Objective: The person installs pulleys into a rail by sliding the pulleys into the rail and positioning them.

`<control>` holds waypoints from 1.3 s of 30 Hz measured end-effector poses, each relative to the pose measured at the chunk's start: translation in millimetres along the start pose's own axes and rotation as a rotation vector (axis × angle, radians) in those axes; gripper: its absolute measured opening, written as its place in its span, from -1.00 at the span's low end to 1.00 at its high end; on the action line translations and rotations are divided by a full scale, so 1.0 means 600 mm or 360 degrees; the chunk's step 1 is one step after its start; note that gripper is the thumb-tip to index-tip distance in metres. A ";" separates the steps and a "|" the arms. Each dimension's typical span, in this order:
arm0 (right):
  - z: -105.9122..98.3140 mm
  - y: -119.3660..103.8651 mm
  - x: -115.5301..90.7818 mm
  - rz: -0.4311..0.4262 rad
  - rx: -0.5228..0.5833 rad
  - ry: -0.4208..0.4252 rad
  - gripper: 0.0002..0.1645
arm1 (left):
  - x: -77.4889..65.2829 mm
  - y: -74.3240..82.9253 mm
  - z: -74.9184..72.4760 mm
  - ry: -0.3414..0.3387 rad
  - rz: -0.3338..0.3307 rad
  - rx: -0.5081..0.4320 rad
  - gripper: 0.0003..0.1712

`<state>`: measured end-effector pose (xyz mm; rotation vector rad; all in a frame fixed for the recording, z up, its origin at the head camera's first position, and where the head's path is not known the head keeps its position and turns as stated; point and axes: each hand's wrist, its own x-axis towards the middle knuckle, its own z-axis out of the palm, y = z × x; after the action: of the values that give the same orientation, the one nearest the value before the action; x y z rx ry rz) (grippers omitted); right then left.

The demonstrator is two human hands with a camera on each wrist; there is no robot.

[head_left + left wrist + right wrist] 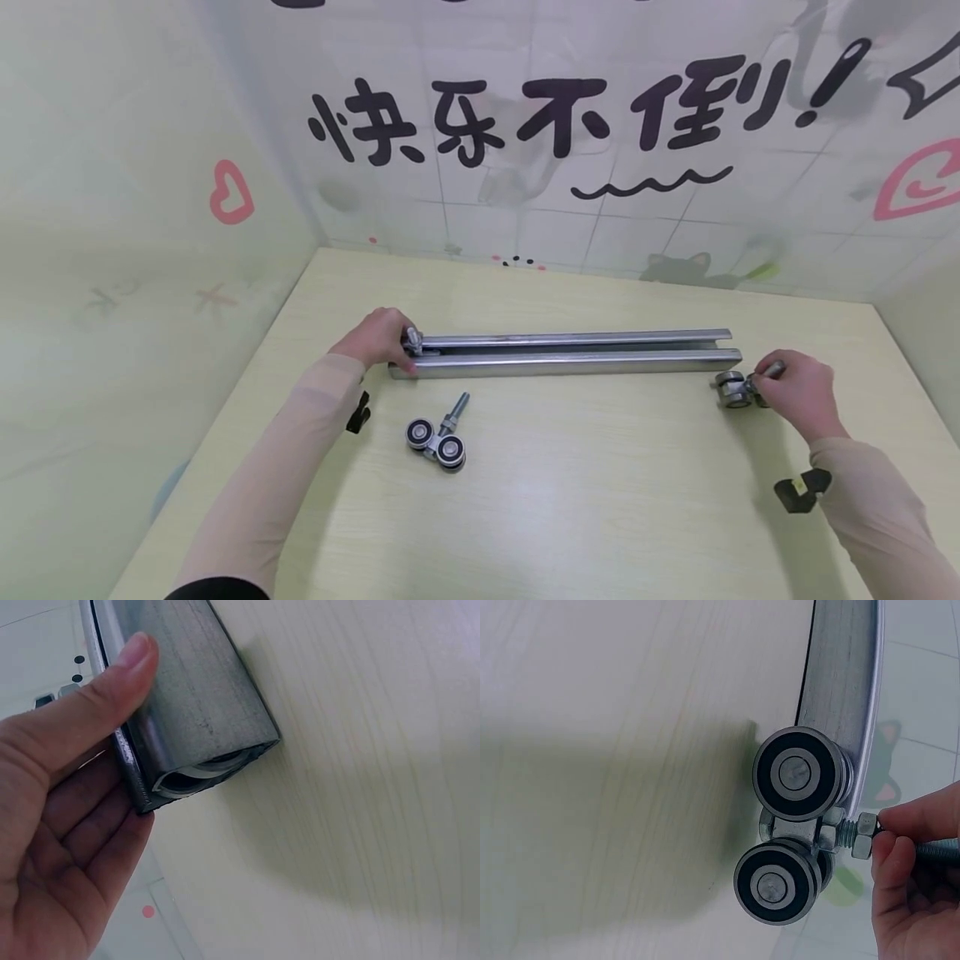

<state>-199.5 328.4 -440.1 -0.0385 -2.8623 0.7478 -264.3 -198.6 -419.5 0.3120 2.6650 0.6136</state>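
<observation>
A slotted metal rail (pixel 570 363) lies across the table, its long slot facing up. My left hand (pixel 381 337) grips its left end, the thumb (pixel 133 660) lying along the rail's grey side wall and the fingers behind. By that hand, a bolt (pixel 412 339) pokes up at the slot. Just off the rail's right end, my right hand (pixel 801 390) pinches the threaded stem of a roller trolley (pixel 787 825) between thumb and fingertips. Its black-faced wheels (pixel 795 772) overlap the rail's end in the right wrist view. The palm side of my left hand faces the rail's end in the left wrist view.
A second roller trolley (pixel 442 437) lies on the pale wooden table (pixel 585 492) in front of the rail, its bolt pointing away. Behind the table hangs a printed white sheet (pixel 525 217), and another sheet (pixel 150 250) borders the left side.
</observation>
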 end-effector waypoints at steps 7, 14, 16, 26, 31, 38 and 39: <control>-0.007 0.002 0.002 0.0050 0.0007 0.0001 -0.88 | 0.000 -0.001 -0.001 0.0019 0.0008 0.0026 -0.43; -0.011 0.008 0.005 0.0121 0.0014 -0.0048 -0.83 | 0.001 -0.002 -0.001 0.0024 0.0022 0.0041 -0.46; -0.011 0.011 0.007 0.0127 0.0005 -0.0051 -0.83 | 0.002 -0.002 0.000 0.0026 0.0030 0.0043 -0.48; -0.019 0.014 0.022 0.0097 -0.0014 0.0003 -0.83 | 0.002 -0.002 -0.003 0.0022 0.0039 0.0049 -0.49; -0.021 0.016 0.032 0.0101 -0.0033 0.0005 -0.81 | 0.001 0.000 -0.003 0.0021 0.0038 0.0042 -0.45; -0.018 0.017 0.041 0.0084 -0.0075 0.0045 -0.79 | 0.002 0.000 -0.001 0.0011 0.0037 0.0036 -0.42; -0.018 0.017 0.042 0.0090 -0.0078 0.0042 -0.79 | 0.002 0.000 0.000 0.0010 0.0031 0.0037 -0.42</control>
<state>-222.7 344.1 -431.6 -0.1358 -2.8649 0.6820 -265.5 -198.3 -419.8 0.3435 2.6798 0.5912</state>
